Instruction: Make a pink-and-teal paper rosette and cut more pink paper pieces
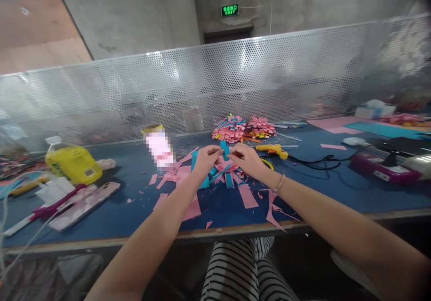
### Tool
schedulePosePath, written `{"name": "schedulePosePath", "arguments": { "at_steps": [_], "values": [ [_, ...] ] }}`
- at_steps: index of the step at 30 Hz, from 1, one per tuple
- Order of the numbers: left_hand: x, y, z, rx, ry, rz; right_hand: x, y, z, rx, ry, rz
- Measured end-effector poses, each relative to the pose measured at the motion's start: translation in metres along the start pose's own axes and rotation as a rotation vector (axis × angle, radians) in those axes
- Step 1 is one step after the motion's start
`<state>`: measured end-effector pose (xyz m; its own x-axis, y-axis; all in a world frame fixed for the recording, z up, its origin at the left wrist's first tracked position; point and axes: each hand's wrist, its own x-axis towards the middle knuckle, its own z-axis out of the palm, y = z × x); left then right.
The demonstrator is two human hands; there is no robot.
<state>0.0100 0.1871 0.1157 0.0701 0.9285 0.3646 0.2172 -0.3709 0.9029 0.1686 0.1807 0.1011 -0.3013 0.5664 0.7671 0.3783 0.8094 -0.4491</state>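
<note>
Between my two hands a short blue paper strip (225, 149) stands upright. My left hand (209, 156) pinches it from the left side, and my right hand (245, 158) pinches it from the right. Right below them lies a heap of pink and blue paper strips (229, 174), partly covered by my fingers. Pink paper scraps (248, 196) are spread on the blue tabletop around the heap. Just beyond my hands sit two bushy bundles of cut paper, a pink and blue one (229, 129) and a mostly pink one (261, 127).
A yellow glue gun (274, 150) trails a black cord to the right, near a purple power strip (384, 170). Leftward are a bottle of yellow liquid (74, 162), a phone (85, 206) and a blurred-out container (159, 148). A perforated metal screen (188, 85) borders the table's back.
</note>
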Motion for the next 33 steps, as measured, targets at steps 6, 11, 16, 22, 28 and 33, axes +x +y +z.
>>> {"name": "schedulePosePath", "arguments": {
  "at_steps": [6, 11, 16, 22, 28, 33],
  "values": [
    [-0.001, 0.001, 0.002, 0.072, -0.053, 0.042, 0.001, 0.001, -0.001, -0.006, 0.019, 0.034],
    [0.0, -0.002, 0.002, 0.115, -0.079, 0.061, 0.003, 0.003, 0.0, -0.021, 0.024, 0.094],
    [-0.001, -0.003, 0.0, 0.171, -0.119, 0.114, 0.003, 0.008, 0.001, -0.006, 0.045, 0.135],
    [-0.003, -0.001, 0.001, 0.213, -0.136, 0.141, 0.003, 0.01, 0.002, -0.016, 0.048, 0.138],
    [-0.003, -0.001, 0.001, 0.285, -0.129, 0.146, 0.002, 0.013, 0.004, 0.105, 0.038, 0.241],
    [-0.004, 0.002, 0.001, 0.362, -0.146, 0.191, 0.003, 0.014, 0.005, 0.221, 0.004, 0.283]
  ]
}}
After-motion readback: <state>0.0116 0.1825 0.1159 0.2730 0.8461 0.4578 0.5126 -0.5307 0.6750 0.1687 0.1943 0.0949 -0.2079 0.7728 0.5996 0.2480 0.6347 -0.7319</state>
